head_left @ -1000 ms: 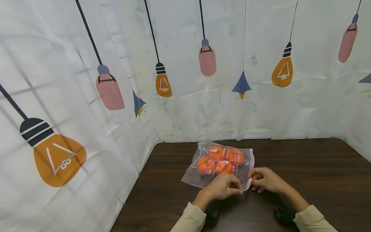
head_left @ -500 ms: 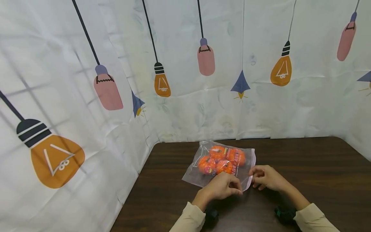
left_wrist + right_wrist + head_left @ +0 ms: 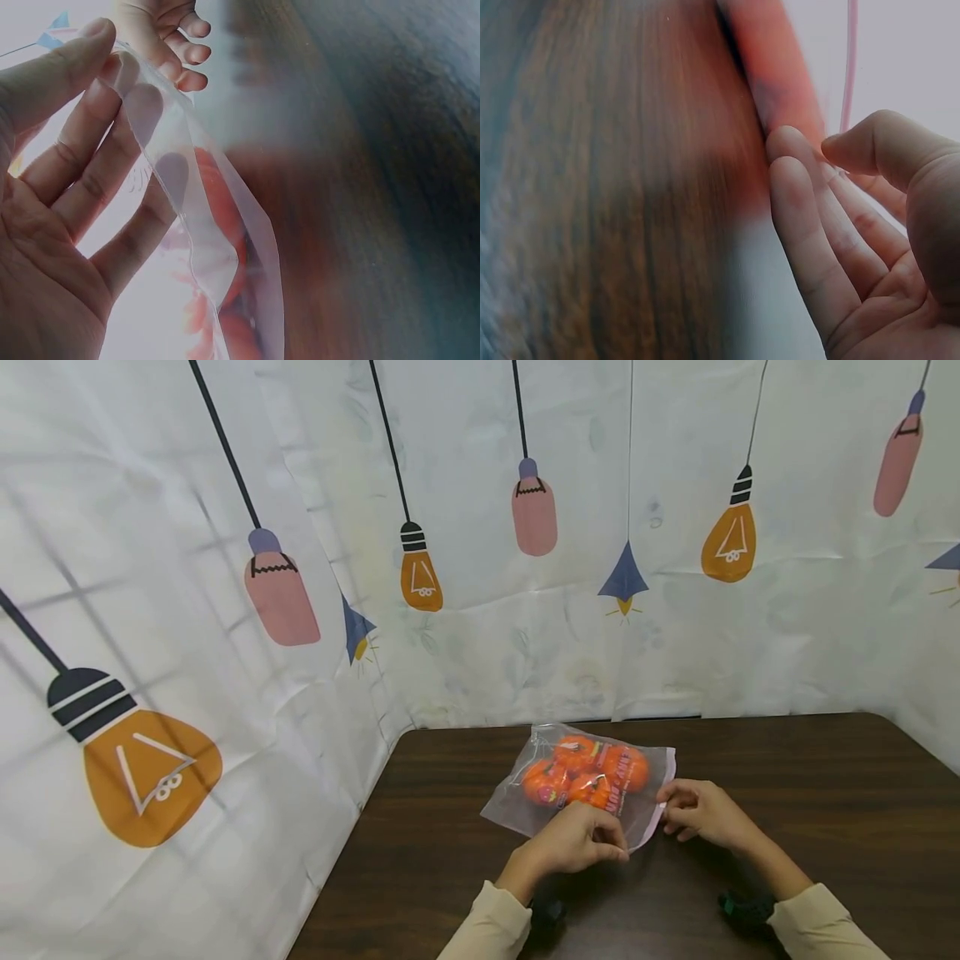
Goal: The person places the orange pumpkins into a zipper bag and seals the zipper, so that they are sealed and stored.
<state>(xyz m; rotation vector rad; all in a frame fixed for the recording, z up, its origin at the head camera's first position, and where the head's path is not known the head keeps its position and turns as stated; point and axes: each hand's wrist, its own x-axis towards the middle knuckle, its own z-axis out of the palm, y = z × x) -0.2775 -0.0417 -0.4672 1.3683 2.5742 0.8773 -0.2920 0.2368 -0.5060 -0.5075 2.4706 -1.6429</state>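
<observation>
A clear plastic bag (image 3: 513,806) with a pink-edged side lies on the table, holding several round orange-red fruits (image 3: 588,787) with small green tops; their kind is hard to tell. Red lettering is printed on the bag. My left hand (image 3: 576,839) pinches the bag's near right corner between thumb and fingers. In the left wrist view, the bag's edge layers (image 3: 180,225) stand apart below the thumb. My right hand (image 3: 705,814) pinches the pink edge farther up the same side. In the right wrist view, thumb and forefinger meet at the bag's pink line (image 3: 850,67).
Beneath everything is a dark wood-grain table (image 3: 810,793). White cloth (image 3: 480,660) printed with hanging lamps stands behind the table and along its left side. Dark wrist devices (image 3: 746,912) sit by both cuffs.
The bag and its fruits have shifted a little to the right. My right hand has moved right and slightly away with the pink edge. The left hand has hardly moved.
</observation>
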